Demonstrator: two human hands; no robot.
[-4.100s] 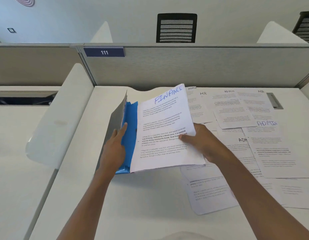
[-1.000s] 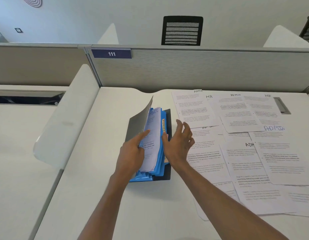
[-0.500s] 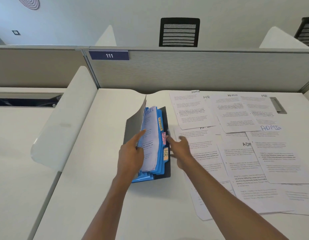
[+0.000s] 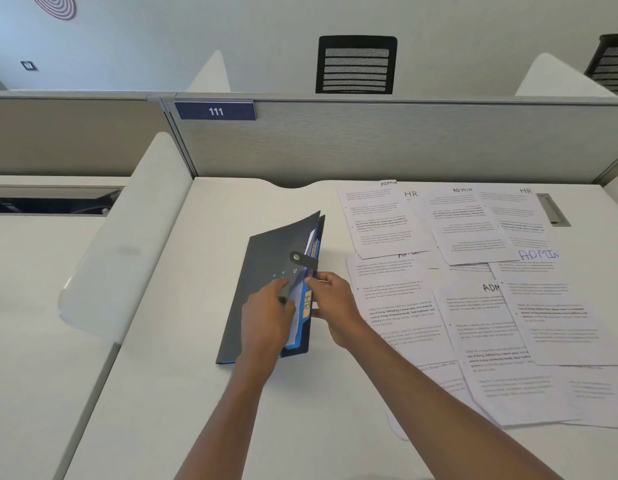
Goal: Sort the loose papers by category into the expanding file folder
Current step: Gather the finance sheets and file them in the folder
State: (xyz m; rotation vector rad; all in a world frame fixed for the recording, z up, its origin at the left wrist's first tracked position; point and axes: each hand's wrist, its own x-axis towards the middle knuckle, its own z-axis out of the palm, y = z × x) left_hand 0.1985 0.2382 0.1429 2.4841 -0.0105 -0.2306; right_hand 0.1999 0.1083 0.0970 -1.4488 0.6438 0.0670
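Observation:
The expanding file folder [image 4: 266,258] lies on the white desk [image 4: 203,393], its dark grey cover lowered almost flat over blue dividers. A white sheet and an orange tab marked HR [image 4: 307,302] peek out at its right edge. My left hand [image 4: 266,320] rests on the cover, fingers curled around its front edge. My right hand [image 4: 333,303] is at the folder's right edge, thumb and fingers pinching the dividers by the tabs. Loose papers [image 4: 474,289] headed ADMIN and HR lie overlapping to the right.
A grey partition [image 4: 387,143] with a 111 plate [image 4: 216,111] closes the back of the desk. A white curved divider [image 4: 120,244] stands on the left. A metal cable slot [image 4: 553,209] sits at the back right. Black chairs show beyond the partition.
The FINANCE sheet went into the folder. The cover, standing upright before, has come down over the dividers under my left hand. My right hand moved onto the folder's right edge.

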